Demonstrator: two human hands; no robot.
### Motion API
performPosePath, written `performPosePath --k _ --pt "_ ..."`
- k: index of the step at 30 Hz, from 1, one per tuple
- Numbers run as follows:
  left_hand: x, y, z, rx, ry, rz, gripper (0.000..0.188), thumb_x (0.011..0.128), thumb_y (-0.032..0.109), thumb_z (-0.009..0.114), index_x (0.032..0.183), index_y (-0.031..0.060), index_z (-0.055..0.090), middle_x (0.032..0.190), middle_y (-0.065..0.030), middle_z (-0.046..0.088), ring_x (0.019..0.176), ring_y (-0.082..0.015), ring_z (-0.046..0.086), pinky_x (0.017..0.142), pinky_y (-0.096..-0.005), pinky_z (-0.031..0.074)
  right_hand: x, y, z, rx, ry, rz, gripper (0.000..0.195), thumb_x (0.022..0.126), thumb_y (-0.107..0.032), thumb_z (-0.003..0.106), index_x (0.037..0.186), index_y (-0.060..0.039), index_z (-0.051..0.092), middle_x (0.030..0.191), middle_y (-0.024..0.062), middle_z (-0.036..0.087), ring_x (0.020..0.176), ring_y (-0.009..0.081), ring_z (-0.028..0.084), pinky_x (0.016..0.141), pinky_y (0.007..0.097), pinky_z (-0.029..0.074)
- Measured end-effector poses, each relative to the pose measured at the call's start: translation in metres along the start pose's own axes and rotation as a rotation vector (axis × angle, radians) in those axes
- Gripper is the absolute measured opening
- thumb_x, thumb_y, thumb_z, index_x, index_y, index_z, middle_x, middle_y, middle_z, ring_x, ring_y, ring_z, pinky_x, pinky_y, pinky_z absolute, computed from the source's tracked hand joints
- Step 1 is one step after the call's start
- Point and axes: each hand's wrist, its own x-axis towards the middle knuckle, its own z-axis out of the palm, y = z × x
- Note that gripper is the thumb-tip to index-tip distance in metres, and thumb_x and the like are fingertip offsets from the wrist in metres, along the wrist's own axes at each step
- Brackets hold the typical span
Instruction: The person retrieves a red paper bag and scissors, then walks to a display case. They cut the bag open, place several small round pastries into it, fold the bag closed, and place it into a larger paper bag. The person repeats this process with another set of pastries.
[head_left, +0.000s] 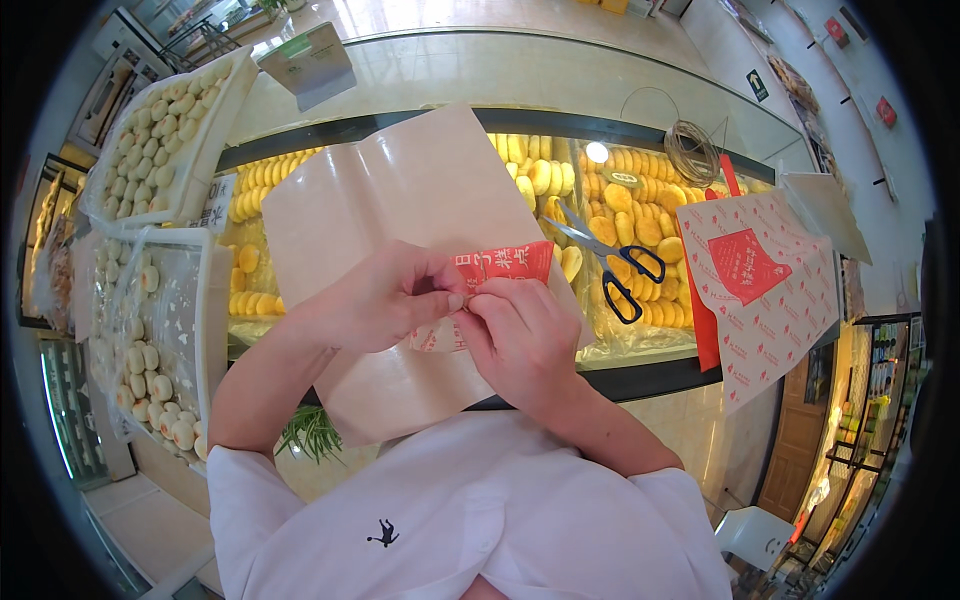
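Note:
Before me my left hand (397, 296) and my right hand (517, 330) meet, their fingertips pinching something small, mostly hidden, perhaps string. Under and behind the fingers lies a red and white printed wrapping paper (525, 261), partly covered by both hands. It rests on large sheets of brown paper (397, 191) spread over a glass-topped display case. Right of the sheets, scissors (600, 251) with dark handles lie on the glass, blades apart. Beyond them sits a coil of thin twine (691, 154).
Printed wrapping sheets (772, 330) overhang the case's right end. Plastic-covered white trays of round pastries (154, 142) stand on the left. A folded card stand (311, 64) is at the back left. Yellow pastries (634, 206) fill the case beneath the glass.

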Motion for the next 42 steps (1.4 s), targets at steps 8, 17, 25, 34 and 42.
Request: performPosePath --k 8,17,25,34,42 --pt "-0.004 -0.001 0.009 0.341 0.263 0.284 0.013 0.101 -0.005 0.064 0.111 0.0032 0.066 0.094 -0.0077 0.068 0.082 -0.0202 0.066 0.071 -0.0324 0.052 0.0 -0.007 -0.003 -0.011 -0.086 0.067 0.02 0.074 0.002 0.078 0.09 -0.0021 0.066 0.105 0.0113 0.064 0.092 0.0305 0.064 0.073 0.041 0.053" --pt "0.005 -0.025 0.02 0.934 0.487 0.538 0.03 0.084 -0.01 0.071 0.107 0.004 0.061 0.092 -0.0145 0.062 0.085 -0.0382 0.065 0.071 -0.0426 0.054 -0.021 0.004 0.002 0.017 -0.145 0.005 0.021 0.073 -0.007 0.078 0.088 -0.0039 0.063 0.112 0.0143 0.062 0.106 0.0354 0.06 0.091 0.0479 0.05" --pt "-0.001 -0.071 0.009 0.765 0.806 0.23 0.031 0.103 0.007 0.061 0.132 -0.003 0.064 0.122 -0.0224 0.068 0.113 -0.0403 0.066 0.097 -0.0484 0.054 0.025 0.025 -0.046 -0.027 -0.387 -0.072 0.069 0.074 -0.025 0.086 0.134 -0.0031 0.061 0.12 0.0154 0.064 0.119 0.0357 0.06 0.106 0.0493 0.045" --pt "-0.009 -0.1 0.004 1.14 0.6 0.229 0.052 0.106 0.018 0.057 0.152 -0.0048 0.051 0.164 -0.026 0.044 0.153 -0.0467 0.04 0.125 -0.0555 0.031 0.015 0.04 -0.036 -0.055 -0.61 0.05 0.087 0.074 -0.028 0.086 0.152 -0.0058 0.053 0.121 0.0162 0.063 0.115 0.0346 0.061 0.102 0.0457 0.045" --pt "-0.003 -0.103 -0.009 1.134 0.552 0.286 0.054 0.105 0.019 0.058 0.153 -0.005 0.05 0.164 -0.0265 0.045 0.152 -0.0467 0.041 0.127 -0.0552 0.03 -0.007 0.045 -0.064 -0.071 -0.516 0.189 0.096 0.076 -0.033 0.087 0.158 -0.0062 0.046 0.128 0.0172 0.061 0.121 0.0354 0.06 0.101 0.0482 0.046"
